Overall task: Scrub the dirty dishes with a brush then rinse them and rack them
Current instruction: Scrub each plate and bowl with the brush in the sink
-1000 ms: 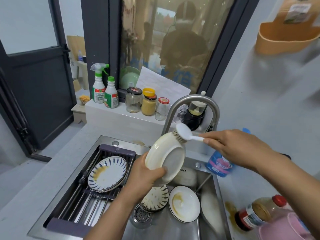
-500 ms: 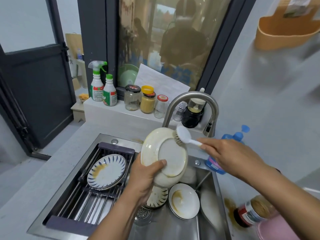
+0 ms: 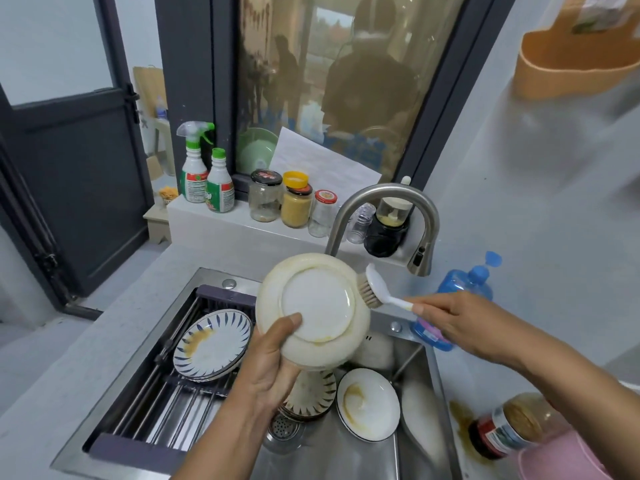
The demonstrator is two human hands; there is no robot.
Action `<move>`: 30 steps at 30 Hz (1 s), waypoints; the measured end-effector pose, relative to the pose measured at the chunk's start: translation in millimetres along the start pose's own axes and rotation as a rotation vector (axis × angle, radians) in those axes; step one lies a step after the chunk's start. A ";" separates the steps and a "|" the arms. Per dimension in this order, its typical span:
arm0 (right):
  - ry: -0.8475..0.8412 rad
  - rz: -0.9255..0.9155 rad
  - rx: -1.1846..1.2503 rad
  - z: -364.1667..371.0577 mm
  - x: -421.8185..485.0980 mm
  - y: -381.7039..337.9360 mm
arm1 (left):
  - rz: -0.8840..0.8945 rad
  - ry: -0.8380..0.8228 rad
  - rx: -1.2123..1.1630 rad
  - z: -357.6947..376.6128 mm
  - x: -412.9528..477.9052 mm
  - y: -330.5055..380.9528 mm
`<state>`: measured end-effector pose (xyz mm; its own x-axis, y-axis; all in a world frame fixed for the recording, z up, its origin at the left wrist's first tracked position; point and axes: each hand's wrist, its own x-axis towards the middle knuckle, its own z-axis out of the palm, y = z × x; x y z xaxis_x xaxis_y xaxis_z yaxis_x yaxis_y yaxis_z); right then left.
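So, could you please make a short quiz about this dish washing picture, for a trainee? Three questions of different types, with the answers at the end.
1. True or false: the left hand holds the cream plate with its underside toward the camera.
2. The right hand holds the brush. Where on the cream plate do the bristles touch? A: its rim. B: its middle. C: nowhere.
3. Which dish lies on the rack, and is it clean?

Key
1. True.
2. A.
3. The blue-striped plate; no, it has a brown stain.
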<state>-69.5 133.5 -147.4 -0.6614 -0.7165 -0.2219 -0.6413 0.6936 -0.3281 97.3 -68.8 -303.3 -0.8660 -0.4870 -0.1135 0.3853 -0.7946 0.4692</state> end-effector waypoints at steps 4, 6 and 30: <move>0.005 -0.026 -0.121 18.3 -17.6 -5.5 | -0.019 0.070 -0.204 0.8 4.3 0.0; 0.038 -0.058 -0.251 25.1 -26.6 -13.7 | -0.044 0.125 -0.255 5.0 5.1 -2.5; 0.097 -0.147 -0.534 57.2 -29.7 -35.2 | -0.045 0.119 0.036 5.4 -4.0 -27.4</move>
<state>-5.0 126.2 -181.8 -0.5665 -0.8160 -0.1149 -0.8207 0.5463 0.1672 88.5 -43.1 -311.0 -0.8376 -0.4923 -0.2369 0.3336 -0.8043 0.4918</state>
